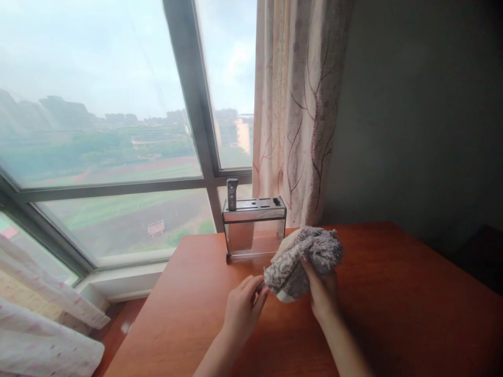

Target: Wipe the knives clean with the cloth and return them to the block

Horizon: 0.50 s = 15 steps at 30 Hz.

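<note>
A bunched, fluffy grey-and-white cloth (288,267) is held above the table, gripped by my right hand (322,285) with the thumb pressed over its near side. At the cloth's lower left end, my left hand (245,303) is closed in a pinch. A small dark bit shows between its fingertips, but what it belongs to is hidden by the fingers and cloth. Just behind the cloth stands a knife block (255,212) with a metal top, slots and see-through sides. One knife handle (232,195) sticks up from its left end.
The reddish-brown wooden table (188,309) carries the block near its far edge. Beyond are a large window (110,104) with a grey frame and a patterned curtain (302,104). Another curtain (47,335) hangs at lower left; a dark wall (412,115) is on the right.
</note>
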Motion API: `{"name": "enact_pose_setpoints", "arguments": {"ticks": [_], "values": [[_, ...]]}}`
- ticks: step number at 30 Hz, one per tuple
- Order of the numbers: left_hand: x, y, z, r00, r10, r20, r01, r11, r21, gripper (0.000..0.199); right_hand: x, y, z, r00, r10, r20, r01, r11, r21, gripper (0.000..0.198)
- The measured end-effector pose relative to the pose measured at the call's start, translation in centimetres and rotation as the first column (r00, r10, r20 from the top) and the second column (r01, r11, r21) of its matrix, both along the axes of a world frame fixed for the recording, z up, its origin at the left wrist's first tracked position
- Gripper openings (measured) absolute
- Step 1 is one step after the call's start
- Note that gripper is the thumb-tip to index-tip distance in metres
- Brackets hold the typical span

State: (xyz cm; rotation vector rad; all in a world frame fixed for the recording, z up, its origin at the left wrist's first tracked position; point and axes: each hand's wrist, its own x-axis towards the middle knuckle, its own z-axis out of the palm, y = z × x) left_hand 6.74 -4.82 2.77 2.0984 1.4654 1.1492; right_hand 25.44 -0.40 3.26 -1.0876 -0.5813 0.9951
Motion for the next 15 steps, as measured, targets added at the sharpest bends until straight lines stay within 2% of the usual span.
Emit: {"name": "enact_pose_setpoints", "arguments": {"ticks": [3,6,9,10,12,14,15], "values": [[0.2,0.0,0.5,0.998,-0.060,-0.031,0.059,0.998,-0.027,0.024,0.2,-0.1,0.6,0.979,0.075,-0.192,-0.068,0.997,0.043,0.057],[0.8,-0.1,1.0,0.983,-0.184,0.008,0.184,0.978,-0.098,0.029,0.7,-0.1,0.9,0.927,0.139,-0.348,-0.124,0.990,0.064,0.058],[1.3,-0.2,1.0,0.943,-0.279,0.180,0.321,0.907,-0.273,0.038,1.5,0.1,0.6,0.874,0.173,-0.453,-0.181,0.983,0.026,0.050],[1.4,-0.2,1.0,0.920,-0.277,0.278,0.368,0.854,-0.367,0.040,1.8,0.2,0.2,0.863,0.186,-0.470,-0.200,0.980,0.020,0.047],[1.2,-0.3,0.9,0.846,-0.219,0.486,0.487,0.687,-0.539,0.042,2.6,0.4,-0.7,0.858,0.212,-0.468,-0.215,0.975,0.047,0.044],[0.8,-0.3,0.9,0.756,-0.157,0.635,0.613,0.511,-0.603,0.044,3.4,0.5,-1.8,0.863,0.250,-0.439,-0.222,0.968,0.114,0.044],[0.6,-0.3,1.0,0.722,-0.150,0.675,0.658,0.452,-0.602,0.045,3.8,0.5,-2.3,0.862,0.277,-0.425,-0.233,0.960,0.155,0.045]]}}
